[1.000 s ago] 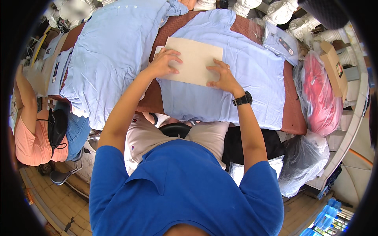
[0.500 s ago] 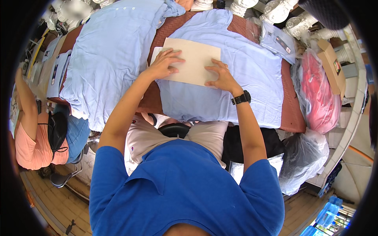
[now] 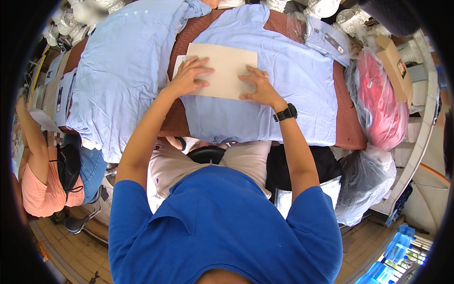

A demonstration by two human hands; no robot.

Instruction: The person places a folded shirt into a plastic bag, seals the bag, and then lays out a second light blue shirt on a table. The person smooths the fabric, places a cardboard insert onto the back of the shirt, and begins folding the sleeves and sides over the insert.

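A cream sheet of card [image 3: 224,61] lies flat on a light blue shirt [image 3: 293,80], which is spread over the brown cloth-covered table [image 3: 350,118]. The edge of a whiter sheet shows under the card's left side. My left hand [image 3: 190,78] rests on the card's left part, fingers spread. On its right part lies my right hand [image 3: 259,86], fingers apart and pointing left, with a black watch [image 3: 285,113] on the wrist. Neither hand grips anything. Another light blue shirt [image 3: 123,71] is laid out to the left, its row of buttons at the far end.
At the far right are a folded shirt in clear plastic [image 3: 328,40], red cloth in a plastic bag [image 3: 378,99] and an open cardboard box [image 3: 395,66]. White balusters [image 3: 350,19] line the back. A person in a peach top [image 3: 40,184] is at the left.
The whole view has shifted slightly, so the table things sit a little further left. Both hands stay spread on the card. At the left, the other person's hand now has a pale sheet near it.
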